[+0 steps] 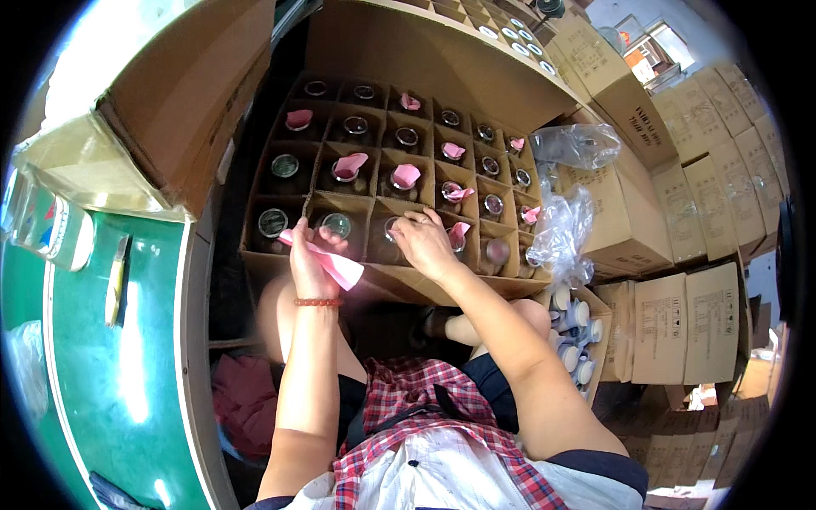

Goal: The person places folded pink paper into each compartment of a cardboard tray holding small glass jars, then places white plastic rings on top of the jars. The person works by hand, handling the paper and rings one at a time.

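Note:
A large cardboard box divided by cardboard partitions [374,199] stands before me, with glass bottles upright in its cells. Pink paper pieces [349,165] stick out of several bottle mouths. My left hand [311,262] is closed on pink paper slips [342,270], over the front row near a clear bottle [336,224]. Fingers bent, my right hand [425,245] reaches to the mouth of a front-row bottle [393,229]; what its fingertips hold, if anything, is hidden. Just right of that hand, another pink paper [459,234] pokes from a bottle.
At left, a green table [153,340] carries a yellow-handled knife [116,285] and a glass jar [55,223]. Clear plastic bags [563,238] hang at the box's right edge. Closed cartons [633,217] and a box of white-capped bottles [582,331] stand on the right.

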`<state>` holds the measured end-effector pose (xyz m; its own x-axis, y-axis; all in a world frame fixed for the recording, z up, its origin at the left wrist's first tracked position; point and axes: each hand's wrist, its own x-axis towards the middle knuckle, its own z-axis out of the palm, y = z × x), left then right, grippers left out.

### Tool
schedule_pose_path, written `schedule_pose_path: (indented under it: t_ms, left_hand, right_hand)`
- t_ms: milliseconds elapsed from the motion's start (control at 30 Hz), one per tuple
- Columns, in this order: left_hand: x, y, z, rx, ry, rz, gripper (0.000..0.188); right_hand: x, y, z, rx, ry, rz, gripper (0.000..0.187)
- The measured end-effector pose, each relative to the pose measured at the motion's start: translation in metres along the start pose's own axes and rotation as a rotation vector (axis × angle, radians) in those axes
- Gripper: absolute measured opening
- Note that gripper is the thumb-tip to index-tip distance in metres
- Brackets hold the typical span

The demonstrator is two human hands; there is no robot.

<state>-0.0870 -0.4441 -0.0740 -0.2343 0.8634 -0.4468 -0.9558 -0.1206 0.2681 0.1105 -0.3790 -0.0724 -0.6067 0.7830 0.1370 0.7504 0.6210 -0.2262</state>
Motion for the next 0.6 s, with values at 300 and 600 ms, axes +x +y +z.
schedule_pose_path:
  t_ms: [300, 600]
  left_hand:
    - [-0.006, -0.023, -0.021, 0.286, -0.013, 0.231, 0.058]
    - [-0.118, 0.004, -0.035, 0.72, -0.284, 0.491, 0.043]
  right_hand:
    - [-0.012, -0.118, -0.051, 0.729, -0.118, -0.196, 0.062]
    - [-0.007, -0.138, -0.057, 0.573, 0.01, -0.177, 0.02]
